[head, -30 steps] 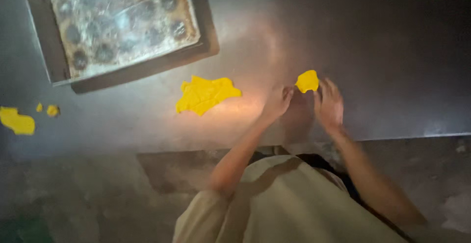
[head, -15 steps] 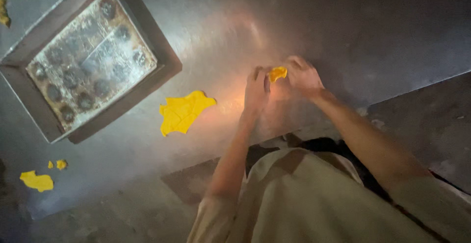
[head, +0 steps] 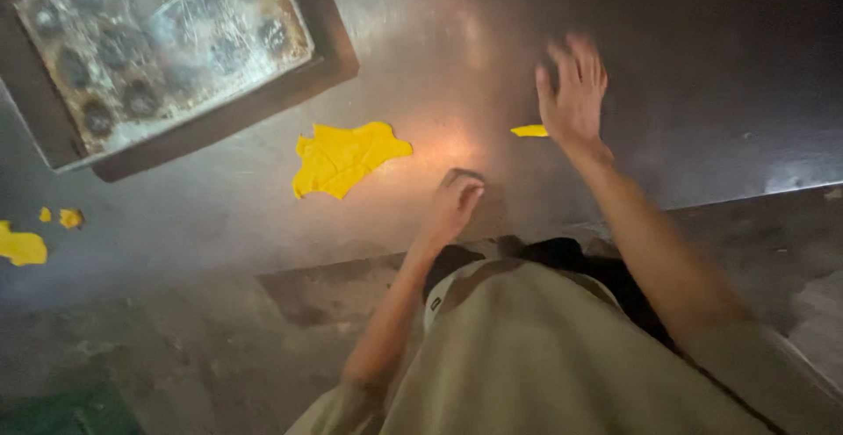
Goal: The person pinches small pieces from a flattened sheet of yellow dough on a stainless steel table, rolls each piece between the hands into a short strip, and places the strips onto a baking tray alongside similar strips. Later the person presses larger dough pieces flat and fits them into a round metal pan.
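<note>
- Change: half a second back both hands were pinched together around a small yellow dough piece; now they've split apart
- right hand is raised over the steel table, fingers spread wide, holding nothing; motion-blurred, so whether the palm touches the surface I can't tell
- small yellow dough piece lies flat on the table just beside the heel of the right hand, released
- left hand sits near the table's front edge, fingers curled loosely in, narrow; nothing visible in it, but the palm faces away, so can't rule out a scrap inside
- Reading: the piece looks pressed out and put down; work on it has moved from two-handed shaping to the table
- larger yellow dough sheet lies ragged-edged on the table left of both hands, well apart from the small piece
- metal baking tray upper left, stained, partly cut by frame edge
- yellow dough scraps at far left, cut off
- Dim lighting; the person's torso hides the near table edge
</note>
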